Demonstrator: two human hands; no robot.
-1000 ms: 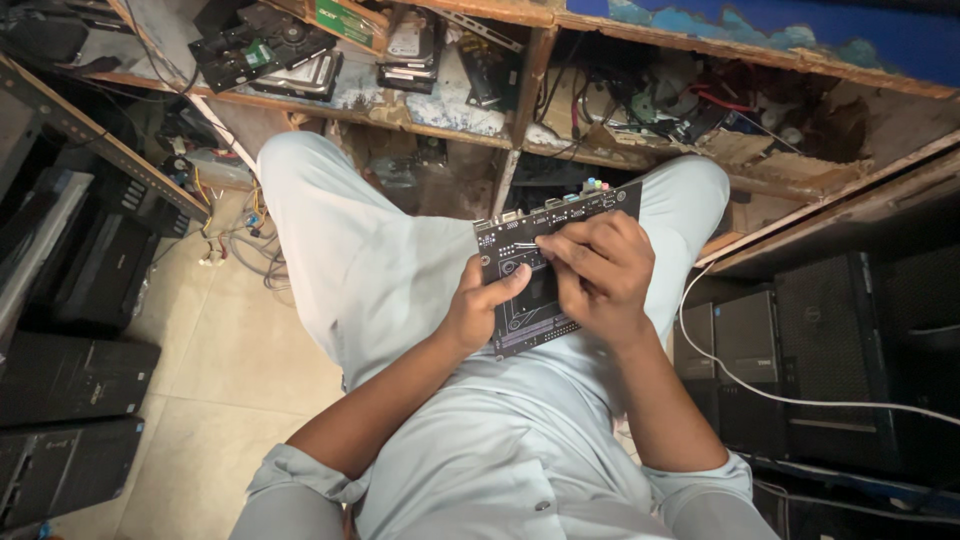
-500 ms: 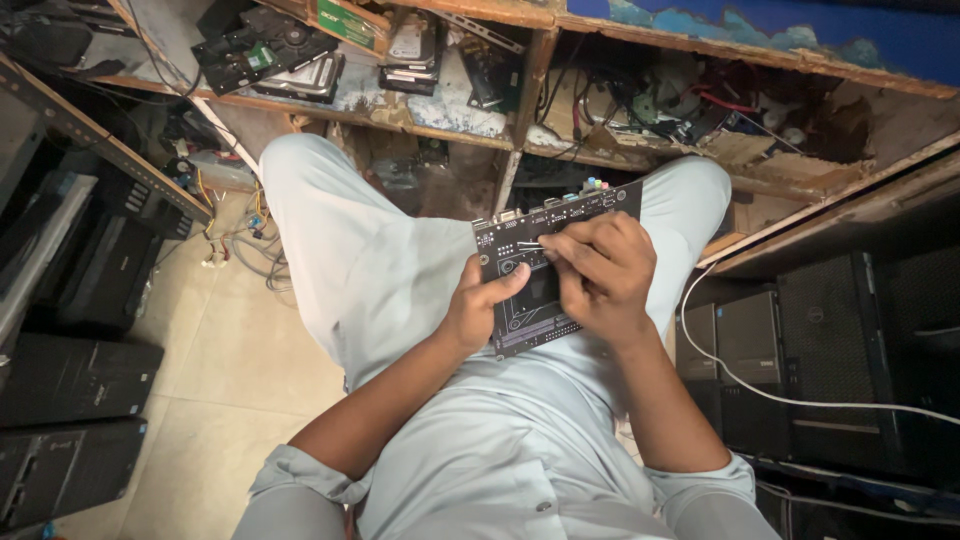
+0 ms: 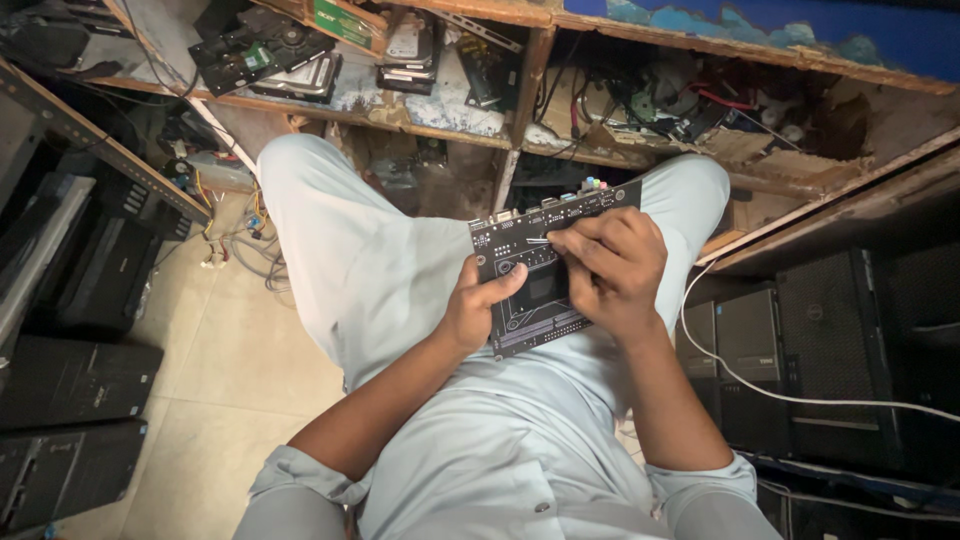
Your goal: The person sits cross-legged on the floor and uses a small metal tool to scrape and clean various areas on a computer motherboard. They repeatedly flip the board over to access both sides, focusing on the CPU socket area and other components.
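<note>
A person in pale grey-green clothes is sitting with knees spread, looking down at a dark circuit board (image 3: 535,275) that is resting tilted across the lap, between the thighs. The left hand (image 3: 478,305) is gripping the board's near left edge, thumb curling over the top face and fingers hidden underneath. The right hand (image 3: 610,265) is lying over the board's right half with fingers bent close together, pinching a thin silvery tool or pin (image 3: 538,240) against the surface; what exactly it is cannot be told.

The board is flat, rectangular and matte black, crowded with tiny parts, with a square socket near its middle and small coloured connectors along its far edge. It is sitting on soft, creased cloth rather than a firm bench.

Beyond the knees, a rough wooden shelf (image 3: 520,60) is running across the far side, chipped and dusty, holding metal drives, loose green boards and tangled wires. Black computer cases (image 3: 70,380) are standing on the pale tiled floor at the left, and more are standing at the right, where a white cable (image 3: 790,395) is trailing.

Judging from this, the board could be rocking or sliding off the lap, since only one hand is steadying it. The thin tool could be slipping and scratching the fine tracks, or bending pins, if pressed too hard.
</note>
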